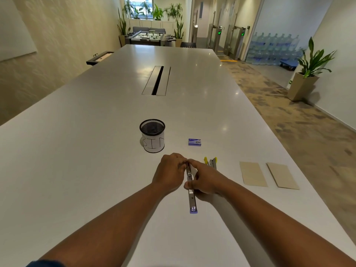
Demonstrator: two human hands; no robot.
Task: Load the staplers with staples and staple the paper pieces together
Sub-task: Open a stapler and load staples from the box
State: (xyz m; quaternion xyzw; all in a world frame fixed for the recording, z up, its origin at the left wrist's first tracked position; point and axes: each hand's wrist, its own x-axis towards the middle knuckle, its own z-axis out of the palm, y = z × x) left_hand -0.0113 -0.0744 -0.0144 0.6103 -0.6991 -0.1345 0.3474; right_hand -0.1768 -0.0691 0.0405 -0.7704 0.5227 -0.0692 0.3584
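Steel glints along the opened purple-tipped metal stapler (pixel 191 186), lying low of frame centre on the white table (pixel 96 151), its long axis running away from the person. Both hands hold it: left hand (pixel 169 174) pinching the far end, right hand (pixel 204 180) curled round the middle. Staples may be going in; too small to tell. Equally near, the blue staple box (pixel 194 142) sits beyond, right.
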